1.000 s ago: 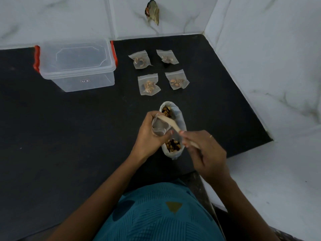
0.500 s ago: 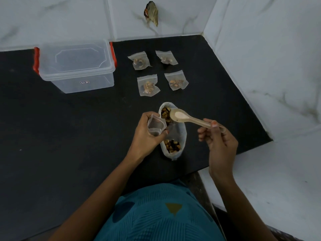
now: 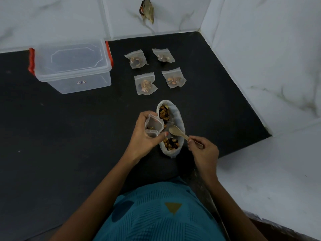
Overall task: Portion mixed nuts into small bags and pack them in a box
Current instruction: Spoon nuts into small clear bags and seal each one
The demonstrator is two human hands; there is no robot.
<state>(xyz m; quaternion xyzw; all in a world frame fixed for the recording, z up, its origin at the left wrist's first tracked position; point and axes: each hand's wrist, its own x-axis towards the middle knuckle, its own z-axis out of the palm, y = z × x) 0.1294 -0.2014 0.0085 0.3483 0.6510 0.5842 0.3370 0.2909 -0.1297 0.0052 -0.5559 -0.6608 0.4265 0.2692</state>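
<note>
2 grips: left hand (image 3: 141, 138) holds a crinkly pouch (image 3: 153, 125), right hand (image 3: 205, 152) pinches a wooden spoon (image 3: 175, 132) (oval-bowled).

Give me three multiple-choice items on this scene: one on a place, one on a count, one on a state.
1. Where does the clear plastic box with red latches stand?
A. At the back left of the black counter
B. In the counter's right corner
C. On the person's lap

2. How many small filled clear bags lie on the counter?
A. Two
B. Six
C. Four

3. The small clear bag in the left hand is:
A. Sealed flat
B. Held open, a few nuts inside
C. Torn in two

Answers: 1 A, the box sits by the back wall, left; 2 C, two rows of two; 3 B, its mouth gapes while the right hand holds the pale wooden spoon beside it.
</note>
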